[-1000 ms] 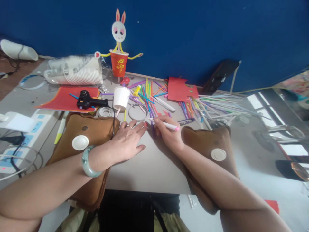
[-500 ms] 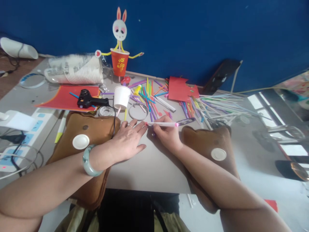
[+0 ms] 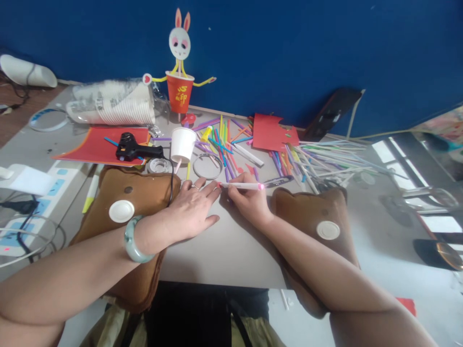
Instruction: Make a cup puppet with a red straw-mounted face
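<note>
My right hand point(image 3: 251, 200) grips a white marker with pink ends point(image 3: 244, 185). The marker lies nearly level, its tip pointing left at a tiny red spot point(image 3: 219, 184) by my left fingertips. Palm down on the grey table point(image 3: 224, 255), my left hand point(image 3: 191, 207) has its fingers stretched out and its thumb apart. Whether a small piece lies under those fingertips I cannot tell. Just beyond are a white paper cup point(image 3: 183, 144) on a pink stick and a roll of clear tape point(image 3: 207, 166).
Brown cushions point(image 3: 144, 190) point(image 3: 311, 207) flank my forearms. A black glue gun point(image 3: 135, 148) rests on red card at left, near a power strip point(image 3: 39, 207). A rabbit-headed cup puppet point(image 3: 180, 94) stands at the back. Coloured sticks point(image 3: 224, 144) and cut red paper point(image 3: 271, 131) lie beyond my hands.
The marker's back end has shifted slightly left along with my right hand. My left hand stays in place.
</note>
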{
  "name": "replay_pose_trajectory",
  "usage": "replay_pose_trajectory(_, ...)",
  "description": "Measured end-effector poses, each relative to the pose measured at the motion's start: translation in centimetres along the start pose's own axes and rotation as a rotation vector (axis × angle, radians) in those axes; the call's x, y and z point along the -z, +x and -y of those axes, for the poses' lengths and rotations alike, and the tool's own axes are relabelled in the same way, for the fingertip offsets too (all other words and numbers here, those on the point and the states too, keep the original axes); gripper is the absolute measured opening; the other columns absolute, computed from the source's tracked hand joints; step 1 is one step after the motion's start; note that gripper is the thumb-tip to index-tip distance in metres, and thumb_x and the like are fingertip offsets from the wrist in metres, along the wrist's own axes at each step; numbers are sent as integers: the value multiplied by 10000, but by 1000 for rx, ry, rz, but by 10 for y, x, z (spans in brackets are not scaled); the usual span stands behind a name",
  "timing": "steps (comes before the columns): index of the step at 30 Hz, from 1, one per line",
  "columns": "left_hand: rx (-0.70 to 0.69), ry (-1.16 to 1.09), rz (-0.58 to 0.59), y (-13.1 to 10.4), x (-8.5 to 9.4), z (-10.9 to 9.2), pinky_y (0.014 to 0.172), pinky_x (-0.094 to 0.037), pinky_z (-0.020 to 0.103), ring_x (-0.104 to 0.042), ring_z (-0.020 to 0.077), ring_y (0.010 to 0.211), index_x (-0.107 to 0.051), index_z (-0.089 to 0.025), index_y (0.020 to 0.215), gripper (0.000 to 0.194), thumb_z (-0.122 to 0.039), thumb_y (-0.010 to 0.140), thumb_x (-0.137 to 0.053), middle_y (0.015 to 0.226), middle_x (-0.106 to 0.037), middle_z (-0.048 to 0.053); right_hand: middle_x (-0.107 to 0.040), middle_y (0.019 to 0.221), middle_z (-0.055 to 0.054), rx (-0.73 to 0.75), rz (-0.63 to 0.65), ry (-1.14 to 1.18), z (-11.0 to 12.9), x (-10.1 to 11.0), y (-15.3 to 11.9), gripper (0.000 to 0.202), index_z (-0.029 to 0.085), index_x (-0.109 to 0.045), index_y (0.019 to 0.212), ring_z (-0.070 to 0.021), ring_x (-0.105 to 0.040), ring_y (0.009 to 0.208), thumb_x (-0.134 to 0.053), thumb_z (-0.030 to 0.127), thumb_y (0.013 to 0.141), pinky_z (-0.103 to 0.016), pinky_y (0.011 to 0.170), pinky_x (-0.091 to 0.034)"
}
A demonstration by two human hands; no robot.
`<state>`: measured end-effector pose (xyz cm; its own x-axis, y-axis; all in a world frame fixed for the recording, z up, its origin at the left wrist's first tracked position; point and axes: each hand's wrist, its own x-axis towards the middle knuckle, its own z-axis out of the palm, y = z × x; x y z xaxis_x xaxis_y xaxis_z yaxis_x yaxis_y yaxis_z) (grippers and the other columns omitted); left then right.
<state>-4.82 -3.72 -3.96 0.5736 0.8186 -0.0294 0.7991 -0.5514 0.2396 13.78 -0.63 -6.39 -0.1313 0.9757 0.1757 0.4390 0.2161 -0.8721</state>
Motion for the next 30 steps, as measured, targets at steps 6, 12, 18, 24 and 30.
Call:
replay_pose_trajectory(6, -2, -1, 9, 0, 2, 0, 983, -376, 494, -421, 356, 1312, -492, -153, 1376, 548, -387, 893, -602, 1478, -497, 131, -593, 638, 39, 33, -16, -22, 0, 1, 0, 86, 210, -542, 745, -113, -560, 557, -589, 218, 816, -245, 551, -435)
replay_pose_trajectory(12, 0, 12, 17, 0, 2, 0, 991, -374, 494, -415, 349, 1323, -498, -151, 1373, 542, -395, 899, -592, 1492, -485, 131, -603, 630, 41, 22, -19, -30, 0, 2, 1, 87, 209, -535, 731, -113, -553, 552, -589, 217, 799, -240, 548, -436)
replay_pose_trajectory(18, 4, 30, 6, -1, 0, -1, 991, -362, 495, -408, 349, 1328, -473, -149, 1407, 569, -404, 909, -573, 1509, -477, 115, -590, 602, 42, -1, -8, -31, -2, 2, 0, 79, 209, -548, 718, -116, -554, 549, -595, 208, 782, -243, 550, -436)
replay_pose_trajectory(24, 1, 23, -6, -1, -1, 0, 983, -364, 511, -414, 351, 1313, -475, -136, 1406, 589, -398, 892, -594, 1501, -488, 113, -585, 598, 49, -22, -19, 14, -1, 1, -1, 78, 211, -539, 726, -109, -555, 532, -593, 208, 782, -237, 532, -437)
replay_pose_trajectory(30, -8, 21, -13, -1, 0, -1, 974, -375, 512, -417, 349, 1300, -516, -135, 1350, 544, -396, 882, -607, 1477, -510, 110, -597, 617, 39, -30, -15, 32, -1, 0, -2, 87, 209, -547, 738, -114, -561, 542, -602, 230, 803, -243, 540, -449)
